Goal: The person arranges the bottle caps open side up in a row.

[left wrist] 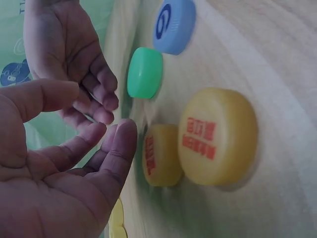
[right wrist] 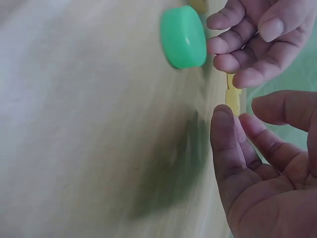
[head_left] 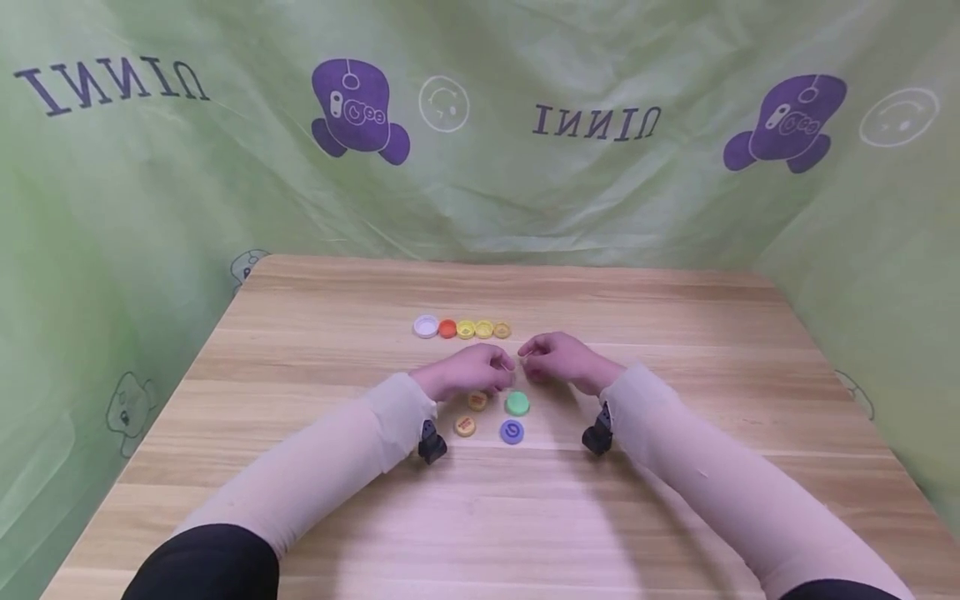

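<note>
My left hand (head_left: 471, 369) and right hand (head_left: 558, 358) are just apart, fingers loosely bent, seemingly empty, between the row of caps (head_left: 466, 329) and green cap (head_left: 517, 404); lowering my left wrist could knock the nearby tan cap (head_left: 477, 402) askew.

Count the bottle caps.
9. Far row: white cap, red cap, two yellow caps, amber cap. Nearer: two red-lettered caps left; green cap, blue cap right. More may be hidden.

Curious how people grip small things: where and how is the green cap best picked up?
Probably pinch the green cap by its left and right sides, coming from above: it lies flat, low and round, and the blue cap sits close on the person's side.
</note>
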### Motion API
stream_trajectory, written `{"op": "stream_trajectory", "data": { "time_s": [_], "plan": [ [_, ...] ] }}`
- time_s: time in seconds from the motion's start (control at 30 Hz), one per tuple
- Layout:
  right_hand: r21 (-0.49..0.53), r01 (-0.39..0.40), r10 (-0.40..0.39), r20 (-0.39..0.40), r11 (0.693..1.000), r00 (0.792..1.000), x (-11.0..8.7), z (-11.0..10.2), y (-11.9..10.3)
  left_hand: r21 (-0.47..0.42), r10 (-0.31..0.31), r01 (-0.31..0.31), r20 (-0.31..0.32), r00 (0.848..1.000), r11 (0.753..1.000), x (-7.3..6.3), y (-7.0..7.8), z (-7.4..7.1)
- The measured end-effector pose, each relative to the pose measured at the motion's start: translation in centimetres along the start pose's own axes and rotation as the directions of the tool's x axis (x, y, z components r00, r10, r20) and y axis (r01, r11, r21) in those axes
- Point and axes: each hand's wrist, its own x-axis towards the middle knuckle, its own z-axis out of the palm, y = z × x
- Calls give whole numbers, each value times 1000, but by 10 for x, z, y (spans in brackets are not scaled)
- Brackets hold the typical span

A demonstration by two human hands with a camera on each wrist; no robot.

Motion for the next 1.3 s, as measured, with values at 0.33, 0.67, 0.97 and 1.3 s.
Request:
{"op": "stream_trajectory", "data": {
  "time_s": [0.33,0.67,0.97,1.3],
  "plan": [
    [-27,-10,13,95,1000,995,-21,3,12,38,-47,45,31,998,998,-2,-1,7],
    [-47,14,-9,108,999,994,-30,9,18,138,-82,73,60,995,988,-2,5,9],
    [-46,31,-28,63,998,998,-35,16,19,175,-74,65,45,996,982,-3,8,16],
    [-154,18,-19,-9,988,1000,-35,28,17,160,-62,53,54,997,986,-2,7,20]
  ]
}}
